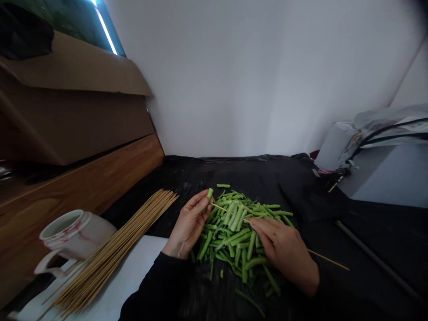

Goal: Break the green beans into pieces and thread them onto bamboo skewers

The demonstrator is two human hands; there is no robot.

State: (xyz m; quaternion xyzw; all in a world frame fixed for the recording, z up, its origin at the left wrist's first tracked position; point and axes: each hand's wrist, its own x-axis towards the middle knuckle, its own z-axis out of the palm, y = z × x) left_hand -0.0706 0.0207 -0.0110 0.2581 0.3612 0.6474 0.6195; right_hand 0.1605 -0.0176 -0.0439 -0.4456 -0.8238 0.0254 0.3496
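Observation:
Between thumb and fingers, my left hand (192, 218) pinches a short piece of green bean (210, 193) at the tip of a thin wooden skewer (329, 259). My right hand (284, 245) is closed round the skewer, whose other end sticks out to the right past the hand. Several bean pieces (236, 216) are threaded side by side on the skewer between my hands. Beneath both hands lies a loose heap of cut green beans (240, 254) on black plastic sheeting (200, 171). Whether the left-hand piece is pierced I cannot tell.
At left, a bundle of wooden skewers (117, 249) leans on a white mug (78, 236) above a white board (147, 249). A cardboard box (76, 102) stands behind on a wooden surface. A grey box (388, 169) with plastic and straps is at right, near a dark rod (374, 258).

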